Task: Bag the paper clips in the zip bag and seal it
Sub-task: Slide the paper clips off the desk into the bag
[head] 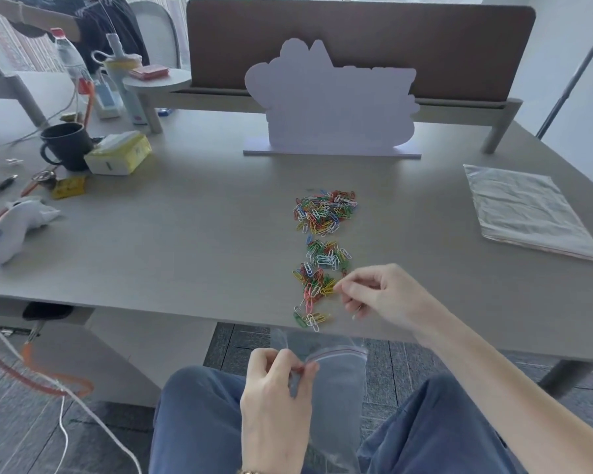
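Note:
Coloured paper clips (322, 241) lie on the grey table (185, 234) in a long scatter from the middle down to the front edge. A clear zip bag (339, 378) with a red zip line hangs below the table edge over my lap, its mouth open. My left hand (274, 398) pinches the bag's rim at its left side. My right hand (374, 292) rests over the near clips with fingers curled, pinching at clips by the pile's right edge.
A stack of spare zip bags (528, 213) lies at the right. A white cut-out stand (332, 104) rises behind the clips. At the left are a dark mug (67, 145), a yellow-white box (119, 158), a white device (11, 224), pens and cables.

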{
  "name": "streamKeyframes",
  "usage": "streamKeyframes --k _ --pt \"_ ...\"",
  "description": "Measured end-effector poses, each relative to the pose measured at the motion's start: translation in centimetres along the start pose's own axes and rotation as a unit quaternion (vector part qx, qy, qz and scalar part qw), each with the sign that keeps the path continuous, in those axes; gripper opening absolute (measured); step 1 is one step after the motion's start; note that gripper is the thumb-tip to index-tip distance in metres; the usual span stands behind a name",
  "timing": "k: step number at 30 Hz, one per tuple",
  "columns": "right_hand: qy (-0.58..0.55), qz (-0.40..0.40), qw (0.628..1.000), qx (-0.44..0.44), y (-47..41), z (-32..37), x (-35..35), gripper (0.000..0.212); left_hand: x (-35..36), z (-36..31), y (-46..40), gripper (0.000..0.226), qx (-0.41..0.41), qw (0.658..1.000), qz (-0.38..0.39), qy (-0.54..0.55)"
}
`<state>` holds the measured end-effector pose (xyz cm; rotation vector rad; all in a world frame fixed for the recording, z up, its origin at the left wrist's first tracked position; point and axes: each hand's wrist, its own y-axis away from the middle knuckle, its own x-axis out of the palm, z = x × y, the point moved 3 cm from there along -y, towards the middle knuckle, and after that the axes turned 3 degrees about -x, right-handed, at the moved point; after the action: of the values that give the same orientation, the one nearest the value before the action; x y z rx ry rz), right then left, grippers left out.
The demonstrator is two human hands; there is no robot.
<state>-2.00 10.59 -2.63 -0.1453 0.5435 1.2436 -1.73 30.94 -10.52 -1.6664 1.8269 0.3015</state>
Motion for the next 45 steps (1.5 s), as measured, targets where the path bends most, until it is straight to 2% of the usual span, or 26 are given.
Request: streamKeyframes --k 3,5,8,10,14,28,31,36,39,45 --pt "0.062 -0.072 0.996 -0.003 -2.3 -0.3 -1.9 0.015 0.0 0.1 0.0 0.029 0.002 1.0 0.002 0.003" --pt "0.14 -0.087 0.986 -0.003 -3.9 -0.2 -2.5 0.023 0.0 0.1 -0.1 0.029 0.005 1.0 0.004 0.005" --pt "0.253 -0.044 0.966 -0.015 -5.7 0.2 -2.1 0.034 0.1 0.0 -0.1 0.029 0.01 1.0 0.008 0.006" --pt "0.279 -0.019 0.96 -0.027 -5.8 0.5 -1.4 0.034 -0.1 0.0 -0.1 0.029 0.01 1.0 0.005 0.007" --pt "0.276 -0.004 0.96 -0.046 -4.1 0.8 0.1 0.026 -0.3 0.1 -0.3 0.028 0.008 1.0 -0.002 0.006" --pt "0.099 0.039 0.993 -0.045 1.3 0.6 4.0 0.014 -0.7 0.3 -0.5 0.028 0.0 1.0 -0.007 0.009" --pt "0.055 0.015 0.998 -0.026 0.7 0.7 2.6 0.013 -0.8 0.4 -0.6 0.028 -0.003 1.0 -0.012 0.01" --pt "0.202 -0.085 0.975 -0.02 -4.6 0.5 -0.8 0.028 -0.9 0.4 -0.6 0.028 -0.008 1.0 -0.013 0.005" --pt "0.255 -0.07 0.965 0.002 -7.3 0.4 -0.7 0.037 -1.0 0.4 -0.7 0.027 -0.004 1.0 -0.013 0.004" --pt "0.268 -0.029 0.963 -0.013 -6.3 1.0 1.5 0.029 -1.3 0.2 -0.9 0.024 -0.008 1.0 -0.009 -0.004"
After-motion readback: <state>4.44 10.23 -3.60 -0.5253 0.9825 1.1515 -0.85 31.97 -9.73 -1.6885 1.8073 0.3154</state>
